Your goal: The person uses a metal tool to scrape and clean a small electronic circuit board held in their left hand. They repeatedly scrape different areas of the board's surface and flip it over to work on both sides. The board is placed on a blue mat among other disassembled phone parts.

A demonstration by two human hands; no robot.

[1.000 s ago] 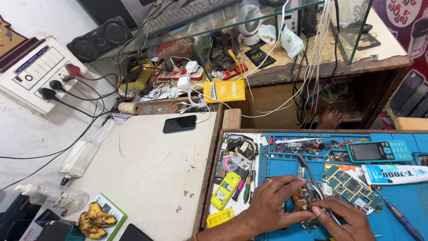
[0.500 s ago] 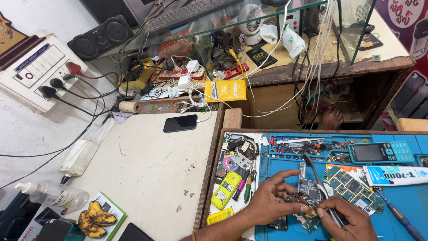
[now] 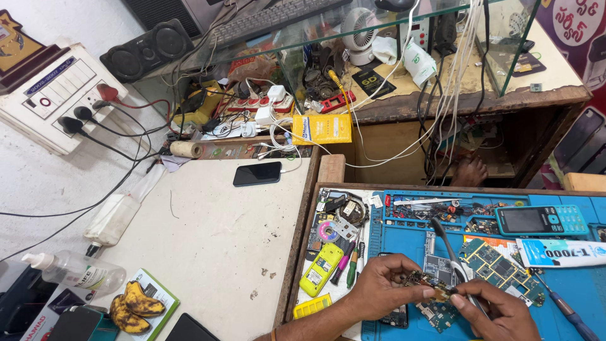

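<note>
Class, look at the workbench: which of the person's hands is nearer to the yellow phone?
Left. The left hand lies just right of the yellow phone; the right hand, holding tweezers, is farther right, beyond it.

We see a yellow packet propped among the cables at the back and a black phone, screen dark, flat on the white table. On the blue mat lie a teal keypad phone with a dark screen and, just below it, a blue-and-white tube.

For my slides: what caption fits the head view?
Both hands hold a small circuit board above a blue work mat.
</note>
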